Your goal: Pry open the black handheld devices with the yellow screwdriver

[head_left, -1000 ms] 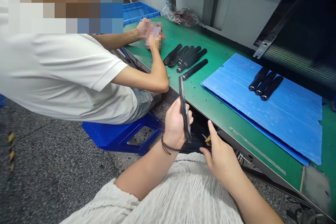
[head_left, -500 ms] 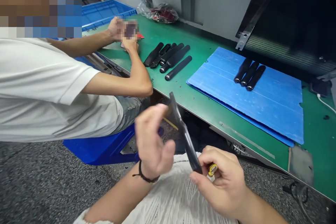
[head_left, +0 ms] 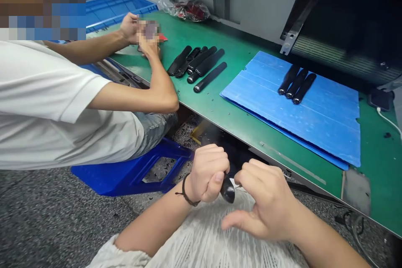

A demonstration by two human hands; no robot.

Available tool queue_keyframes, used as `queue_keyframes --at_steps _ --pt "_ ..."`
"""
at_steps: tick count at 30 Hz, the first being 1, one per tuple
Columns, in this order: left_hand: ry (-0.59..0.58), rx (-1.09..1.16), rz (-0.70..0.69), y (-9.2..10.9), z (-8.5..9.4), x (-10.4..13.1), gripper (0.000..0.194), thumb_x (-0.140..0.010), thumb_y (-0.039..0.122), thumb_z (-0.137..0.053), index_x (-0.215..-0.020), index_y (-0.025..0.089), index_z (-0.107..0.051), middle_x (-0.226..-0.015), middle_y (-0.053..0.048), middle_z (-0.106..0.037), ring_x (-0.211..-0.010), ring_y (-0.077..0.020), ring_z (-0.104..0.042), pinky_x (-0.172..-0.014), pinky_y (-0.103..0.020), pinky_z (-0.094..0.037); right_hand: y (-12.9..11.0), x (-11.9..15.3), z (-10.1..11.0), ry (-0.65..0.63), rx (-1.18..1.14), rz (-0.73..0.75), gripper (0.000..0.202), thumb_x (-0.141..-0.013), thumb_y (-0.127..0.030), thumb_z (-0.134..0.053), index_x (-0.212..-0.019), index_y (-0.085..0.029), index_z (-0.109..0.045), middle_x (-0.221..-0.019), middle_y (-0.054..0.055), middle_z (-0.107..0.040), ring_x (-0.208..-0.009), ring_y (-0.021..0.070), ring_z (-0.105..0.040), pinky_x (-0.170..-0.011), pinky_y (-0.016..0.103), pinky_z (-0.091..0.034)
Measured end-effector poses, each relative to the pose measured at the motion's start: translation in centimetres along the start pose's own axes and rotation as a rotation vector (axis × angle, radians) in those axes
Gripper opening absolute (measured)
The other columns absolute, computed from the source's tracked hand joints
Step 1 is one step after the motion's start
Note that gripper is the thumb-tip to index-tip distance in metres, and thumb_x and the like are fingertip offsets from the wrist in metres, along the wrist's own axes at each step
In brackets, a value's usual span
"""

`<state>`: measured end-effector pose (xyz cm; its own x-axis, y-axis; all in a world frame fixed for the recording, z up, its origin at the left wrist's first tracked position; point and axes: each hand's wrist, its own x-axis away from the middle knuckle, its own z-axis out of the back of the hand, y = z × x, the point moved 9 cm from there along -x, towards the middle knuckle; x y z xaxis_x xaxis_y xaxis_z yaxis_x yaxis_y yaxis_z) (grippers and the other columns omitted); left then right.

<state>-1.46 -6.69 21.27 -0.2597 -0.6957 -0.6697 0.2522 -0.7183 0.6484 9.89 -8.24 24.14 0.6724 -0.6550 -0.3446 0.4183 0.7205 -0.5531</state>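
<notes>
One green bench (head_left: 204,106) runs across the scene, and a co-worker (head_left: 56,100) in a white shirt sits at its left end, cut off by the picture's left side. Much of the bench's right half is covered by a blue board (head_left: 326,130), its near edge close to the bench's near edge. Left of the board rests a pile (head_left: 205,67) of black pieces; toward the board's far edge lie three pieces (head_left: 297,86) side by side.

The wearer's hands are apart, in front of the bench's near edge. The right hand (head_left: 266,201) is half curled, thumb spread from the fingers. The left hand (head_left: 207,173) is clamped round a black part (head_left: 228,192), off the bench above the lap, its rounded end toward the right hand.

The step seems to be close handling of this part; the next move probably calls for a firm left grip and the right fingers brought to the exposed end.

The left fist hides most of the part. Whether the right fingers grip anything cannot be told. The co-worker's hands are pixelated, and the pile overlaps too much for a sure count.
</notes>
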Motion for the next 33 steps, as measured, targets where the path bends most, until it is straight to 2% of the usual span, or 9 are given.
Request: queue_keyframes --at_steps 4,8,12,16,21,27,33 --pt "-0.024 -0.03 -0.021 0.2 -0.1 -0.2 0.047 -0.107 0.039 -0.025 -0.069 0.018 -0.044 -0.06 -0.001 -0.037 -0.057 -0.0151 -0.028 -0.063 -0.035 -0.02 0.4 -0.6 -0.7 -0.036 0.017 -0.021 0.063 -0.1 -0.073 -0.048 -0.074 -0.017 -0.04 -0.069 -0.002 -0.041 -0.065 0.0113 -0.026 -0.062 0.03 -0.018" --pt "-0.005 -0.043 -0.012 0.1 0.2 -0.2 0.046 -0.107 0.038 -0.025 -0.069 0.019 -0.042 -0.059 -0.001 -0.036 -0.057 -0.0152 -0.028 -0.063 -0.034 -0.02 0.2 -0.8 -0.2 0.023 0.067 0.021 0.064 -0.101 -0.073 -0.047 -0.071 -0.017 -0.037 -0.067 -0.002 -0.037 -0.064 0.012 -0.022 -0.061 0.03 -0.016" --pt "0.04 -0.05 0.013 -0.1 0.5 -0.1 0.043 -0.107 0.036 -0.027 -0.07 0.019 -0.041 -0.06 -0.001 -0.038 -0.057 -0.0149 -0.029 -0.063 -0.034 -0.02 -0.7 -0.9 0.5 0.108 0.2 0.096 0.06 -0.104 -0.066 -0.046 -0.069 -0.017 -0.04 -0.067 -0.001 -0.036 -0.067 0.0143 -0.021 -0.062 0.032 -0.014" --pt "0.082 -0.039 0.067 -0.3 0.5 0.0 0.045 -0.108 0.037 -0.025 -0.07 0.019 -0.04 -0.06 -0.001 -0.038 -0.057 -0.0147 -0.03 -0.064 -0.034 -0.022 -1.8 -0.8 1.0 0.244 0.345 0.19 0.054 -0.107 -0.057 -0.043 -0.07 -0.017 -0.047 -0.064 0.001 -0.036 -0.067 0.0159 -0.023 -0.063 0.034 -0.014" --pt "0.132 -0.036 0.147 -0.5 0.4 0.3 0.047 -0.109 0.035 -0.024 -0.07 0.019 -0.042 -0.06 -0.001 -0.042 -0.057 -0.0146 -0.034 -0.063 -0.034 -0.025 -2.1 0.0 1.2 0.432 0.485 0.232 0.045 -0.106 -0.052 -0.051 -0.08 -0.015 -0.059 -0.064 0.003 -0.046 -0.067 0.0158 -0.03 -0.062 0.033 -0.018" --pt "0.144 -0.038 0.239 -1.1 0.2 0.9 0.045 -0.109 0.034 -0.026 -0.07 0.019 -0.042 -0.06 -0.001 -0.042 -0.058 -0.0144 -0.037 -0.064 -0.033 -0.027 -1.2 0.0 0.8 0.412 0.538 0.217 0.042 -0.105 -0.051 -0.052 -0.084 -0.016 -0.061 -0.064 0.004 -0.05 -0.067 0.0163 -0.034 -0.061 0.034 -0.021" --pt "0.167 -0.017 0.343 -1.7 -0.1 1.2 0.049 -0.111 0.037 -0.023 -0.07 0.018 -0.042 -0.062 -0.002 -0.043 -0.059 -0.0138 -0.039 -0.063 -0.032 -0.028 -1.3 0.1 1.0 0.46 0.613 0.259 0.038 -0.104 -0.049 -0.056 -0.087 -0.016 -0.062 -0.068 0.005 -0.054 -0.067 0.0166 -0.04 -0.061 0.034 -0.021"
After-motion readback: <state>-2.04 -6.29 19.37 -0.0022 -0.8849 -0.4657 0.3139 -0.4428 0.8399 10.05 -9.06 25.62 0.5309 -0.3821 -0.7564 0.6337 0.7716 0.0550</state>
